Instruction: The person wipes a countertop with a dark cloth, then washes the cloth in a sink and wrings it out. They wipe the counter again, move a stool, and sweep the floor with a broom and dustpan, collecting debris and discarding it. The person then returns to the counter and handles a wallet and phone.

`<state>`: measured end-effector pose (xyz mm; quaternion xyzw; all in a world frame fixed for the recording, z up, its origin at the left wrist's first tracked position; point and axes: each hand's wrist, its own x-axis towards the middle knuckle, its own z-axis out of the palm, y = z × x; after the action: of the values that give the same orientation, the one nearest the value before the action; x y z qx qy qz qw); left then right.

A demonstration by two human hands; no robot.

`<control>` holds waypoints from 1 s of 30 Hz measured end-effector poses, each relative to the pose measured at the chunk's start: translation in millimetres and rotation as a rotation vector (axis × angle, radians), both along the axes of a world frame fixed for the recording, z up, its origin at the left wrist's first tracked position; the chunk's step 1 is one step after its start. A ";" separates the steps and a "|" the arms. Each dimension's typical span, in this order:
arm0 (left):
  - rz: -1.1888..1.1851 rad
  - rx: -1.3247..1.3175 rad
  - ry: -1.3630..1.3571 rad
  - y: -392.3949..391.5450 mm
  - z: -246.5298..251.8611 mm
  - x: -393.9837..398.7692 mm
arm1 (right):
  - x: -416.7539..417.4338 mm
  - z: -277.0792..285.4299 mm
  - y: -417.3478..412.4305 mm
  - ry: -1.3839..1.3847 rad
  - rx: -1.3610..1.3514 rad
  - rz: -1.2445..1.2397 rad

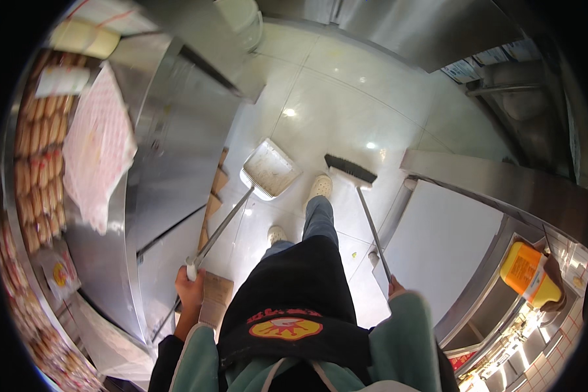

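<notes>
My left hand (190, 288) is closed around the upper handle of a long-handled dustpan (272, 169). The pan is white with a comb-toothed rear edge, and it lies on the tiled floor with dirt marks inside. In my right hand (396, 286) is the grey pole of a broom (351, 171), partly covered by my sleeve. Dark bristles line the far side of the broom head, which is at floor level to the right of the pan. Between the two tools is my foot in a pale clog (320, 186).
Steel cabinets (176, 147) line the left, with a pink-and-white cloth (100, 147) and packed sausages (41, 171) on top. Cardboard (217, 294) stands beside them. At right are a white-panelled steel counter (446, 235) and a yellow container (529, 274). A lidded bucket (242, 22) stands ahead.
</notes>
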<state>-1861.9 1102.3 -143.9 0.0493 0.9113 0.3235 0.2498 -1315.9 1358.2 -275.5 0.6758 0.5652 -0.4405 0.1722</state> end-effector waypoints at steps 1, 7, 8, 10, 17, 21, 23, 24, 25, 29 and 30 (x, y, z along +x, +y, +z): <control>0.061 0.024 -0.030 -21.5 -2.7 12.1 | 10.7 15.0 -11.0 -0.029 0.179 0.353; -0.017 0.059 0.098 -89.4 23.5 51.6 | -88.3 52.8 15.1 -0.120 0.194 0.556; 0.030 0.012 0.042 -97.3 30.2 61.2 | -129.6 35.3 33.0 -0.119 0.193 0.621; 0.070 -0.020 0.059 -116.4 27.0 73.1 | -190.4 -46.7 54.6 0.120 0.442 0.692; 0.121 -0.192 0.144 -186.7 23.3 134.7 | -331.7 -124.0 11.4 0.080 0.307 0.909; 0.185 -0.234 0.116 -211.6 29.4 172.8 | -195.3 -89.0 27.6 -0.085 0.230 1.127; 0.246 -0.215 0.122 -227.6 30.8 198.9 | -128.0 -36.9 32.9 -0.313 0.116 1.177; 0.287 -0.210 0.118 -239.8 30.5 213.5 | -100.0 -8.3 36.4 -0.395 0.077 1.211; 0.324 -0.205 0.118 -250.3 30.5 227.5 | -72.3 17.1 41.6 -0.406 0.109 1.231; 0.422 -0.210 0.185 -274.3 41.6 281.1 | -32.9 85.0 62.3 -0.225 0.109 1.319; 0.478 -0.212 0.155 -285.4 42.3 298.7 | -33.1 89.3 63.3 -0.135 0.126 1.358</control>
<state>-1563.2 816.9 -101.6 -0.1693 0.9422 0.2716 0.0997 -1349.0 1421.5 -186.2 0.2062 0.8763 -0.1581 0.4056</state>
